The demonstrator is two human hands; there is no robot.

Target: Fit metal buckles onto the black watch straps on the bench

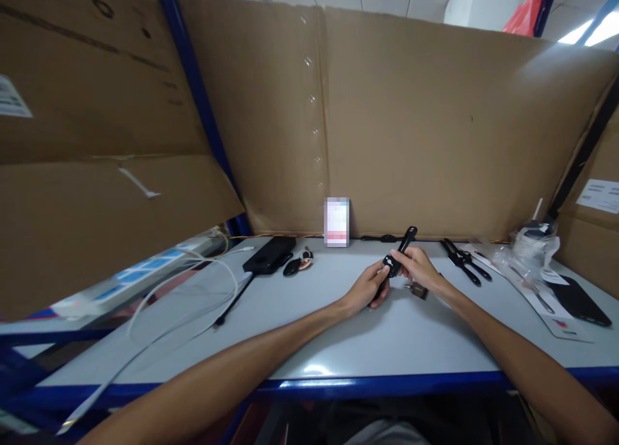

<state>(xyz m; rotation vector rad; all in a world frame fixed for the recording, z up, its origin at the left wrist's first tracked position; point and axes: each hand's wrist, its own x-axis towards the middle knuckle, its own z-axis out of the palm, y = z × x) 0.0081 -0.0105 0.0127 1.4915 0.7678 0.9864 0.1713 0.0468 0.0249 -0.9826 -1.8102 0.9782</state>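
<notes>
Above the middle of the table, both hands are on a black wristwatch (389,262), its glossy strap (409,238) pointing up and away. A small white mark shows on its dark face. My left hand (368,286) is closed around the lower strap, thumb near the face. My right hand (414,266) pinches the upper part beside the face; some of its fingers are hidden. Below the right hand, a small brown piece with a metal bit (418,291) lies on the table. Farther right are two more black strap-shaped items (465,259), which look like watches.
A lit phone (336,222) leans on the cardboard wall (411,122). Left are a black power bank (271,255), keys (298,263), white cables (193,309) and a power strip (140,274). Right lie clear plastic packaging (527,264) and a dark phone (580,301). A blue edge (387,384) runs along the table (309,342).
</notes>
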